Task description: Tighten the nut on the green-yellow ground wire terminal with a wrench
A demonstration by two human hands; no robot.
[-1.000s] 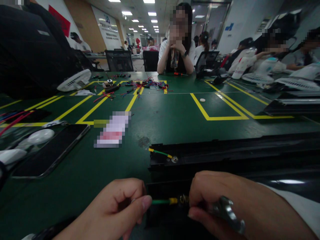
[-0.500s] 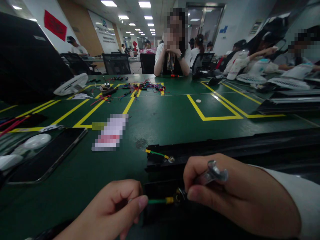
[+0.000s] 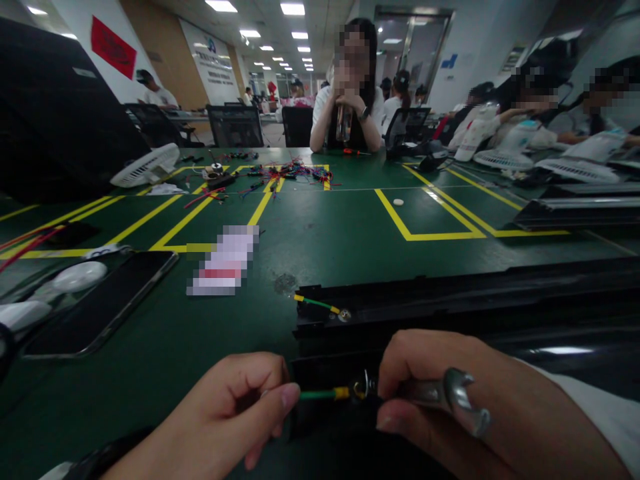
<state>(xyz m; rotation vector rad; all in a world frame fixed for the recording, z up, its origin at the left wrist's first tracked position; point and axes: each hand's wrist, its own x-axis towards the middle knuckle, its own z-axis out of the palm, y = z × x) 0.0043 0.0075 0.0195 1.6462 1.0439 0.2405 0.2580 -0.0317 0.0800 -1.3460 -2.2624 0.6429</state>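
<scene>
Between thumb and forefinger, my left hand [image 3: 240,400] pinches the free end of a short green wire [image 3: 316,395] with yellow sleeves. The wire's other end meets a bolt fitting [image 3: 357,388] on the near black channel [image 3: 320,423]. My right hand [image 3: 450,393] is closed around a metal wrench [image 3: 457,397]. Its open-jaw end points right, over the hand, and its other end is at the fitting; my fingers partly hide the contact. Just behind lies a second black channel [image 3: 425,307] with a similar green wire [image 3: 317,303] bolted to it.
On the green table [image 3: 325,260] lie a dark phone [image 3: 100,307] and a blurred-out paper [image 3: 225,260] at left. A tangle of coloured wires [image 3: 295,172] lies farther back. A person [image 3: 350,100] sits across the table, elbows on it. White fans [image 3: 147,167] stand at both sides.
The wrench has turned in my right hand, its open jaw swinging right and down. My right hand has shifted slightly right and lower. My left hand still pinches the wire.
</scene>
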